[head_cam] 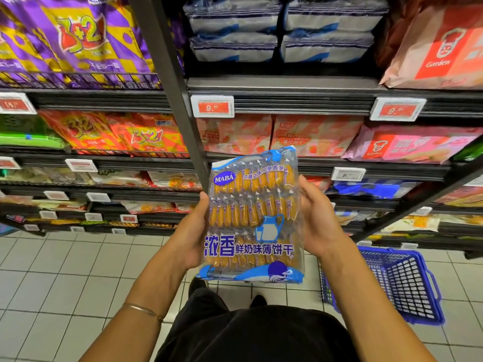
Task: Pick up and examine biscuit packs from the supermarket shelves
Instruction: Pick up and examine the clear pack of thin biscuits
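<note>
While the biscuit pack (pixel 253 220) is held upright at frame centre, off the shelves (pixel 287 87), the left hand (pixel 192 231) and right hand (pixel 320 220) each clasp one side edge. If either grip loosens, the slick pack may slip and drop to the floor (pixel 78 270)

Supermarket aisle: dark shelves (pixel 287 86) of biscuit packs (pixel 146 137), red price tags (pixel 212 107), blue shopping basket (pixel 402 283).

Bare forearms, a thin metal bangle (pixel 142 309) on the left wrist (sleeves unseen), black trousers (pixel 251 335), dark shoes (pixel 197 284).
</note>
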Action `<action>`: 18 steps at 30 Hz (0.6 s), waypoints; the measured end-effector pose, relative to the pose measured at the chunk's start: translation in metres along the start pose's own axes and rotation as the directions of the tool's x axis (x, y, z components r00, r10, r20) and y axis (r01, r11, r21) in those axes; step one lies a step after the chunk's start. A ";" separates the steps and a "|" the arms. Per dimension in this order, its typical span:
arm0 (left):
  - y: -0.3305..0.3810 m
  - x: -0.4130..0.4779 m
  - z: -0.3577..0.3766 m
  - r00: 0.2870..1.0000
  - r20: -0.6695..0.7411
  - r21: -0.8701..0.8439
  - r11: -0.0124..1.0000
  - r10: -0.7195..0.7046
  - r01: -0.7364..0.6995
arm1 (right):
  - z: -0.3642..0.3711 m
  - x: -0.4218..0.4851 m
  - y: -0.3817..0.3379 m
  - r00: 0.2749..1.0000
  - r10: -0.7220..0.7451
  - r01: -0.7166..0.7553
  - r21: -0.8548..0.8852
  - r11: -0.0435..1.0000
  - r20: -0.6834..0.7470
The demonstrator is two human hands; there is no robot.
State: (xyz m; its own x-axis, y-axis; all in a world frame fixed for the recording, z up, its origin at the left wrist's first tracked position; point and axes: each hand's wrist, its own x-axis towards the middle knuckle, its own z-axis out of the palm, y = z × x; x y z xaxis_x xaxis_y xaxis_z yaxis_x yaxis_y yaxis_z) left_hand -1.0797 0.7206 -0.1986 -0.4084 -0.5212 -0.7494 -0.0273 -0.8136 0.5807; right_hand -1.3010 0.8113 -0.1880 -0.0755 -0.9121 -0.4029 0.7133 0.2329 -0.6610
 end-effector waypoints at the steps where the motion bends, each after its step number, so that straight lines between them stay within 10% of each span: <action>1: -0.001 0.000 0.000 0.999 0.008 -0.003 0.999 -0.034 0.034 | 0.002 -0.001 -0.001 1.000 -0.011 0.011 -0.007 1.000 0.004; 14: -0.005 0.005 0.008 0.997 0.003 -0.062 0.995 -0.076 0.076 | 0.003 0.001 -0.011 0.983 -0.054 0.053 -0.011 0.999 -0.177; 18: -0.015 -0.004 -0.003 0.962 0.221 -0.286 0.932 -0.161 0.222 | -0.001 0.005 -0.004 0.966 0.006 -0.049 -0.163 0.985 -0.257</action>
State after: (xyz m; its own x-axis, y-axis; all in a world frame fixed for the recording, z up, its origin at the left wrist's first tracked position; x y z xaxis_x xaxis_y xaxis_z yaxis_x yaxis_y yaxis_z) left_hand -1.0751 0.7341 -0.2047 -0.5901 -0.3132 -0.7442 0.1449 -0.9478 0.2840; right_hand -1.3049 0.8057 -0.1876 -0.2479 -0.7933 -0.5561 0.5932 0.3295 -0.7345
